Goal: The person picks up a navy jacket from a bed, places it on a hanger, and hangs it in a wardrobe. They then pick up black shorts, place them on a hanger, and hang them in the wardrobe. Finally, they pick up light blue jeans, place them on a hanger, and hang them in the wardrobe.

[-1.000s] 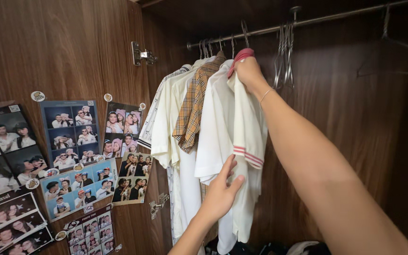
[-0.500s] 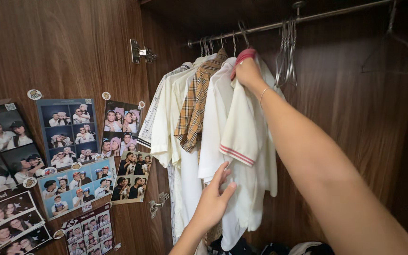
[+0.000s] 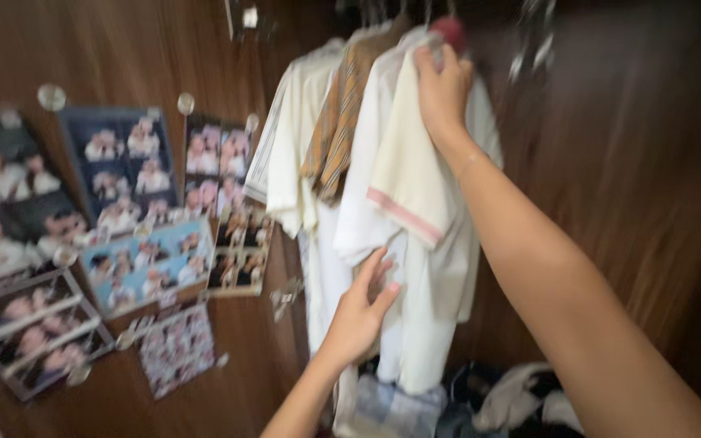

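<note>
A cream short-sleeved shirt (image 3: pixel 419 174) with a red-striped sleeve cuff hangs at the right end of a row of shirts in a wooden wardrobe. My right hand (image 3: pixel 442 89) grips its shoulder up by the red hanger (image 3: pixel 449 31). My left hand (image 3: pixel 360 312) reaches up from below, fingers spread against the lower front of the white shirts (image 3: pixel 342 235). A tan plaid shirt (image 3: pixel 336 134) hangs among the white ones to the left. The picture is blurred.
Several photo-booth strips (image 3: pixel 139 219) are stuck to the inside of the open wardrobe door at left. Crumpled clothes (image 3: pixel 505 397) lie on the wardrobe floor. Bare wire hangers (image 3: pixel 533 45) hang right of the shirts. The wooden back wall (image 3: pixel 634 178) fills the right.
The view has tilted down, so the rail has left the top and the clothes on the floor show. My left hand has risen slightly against the shirts. My right hand keeps its grip.
</note>
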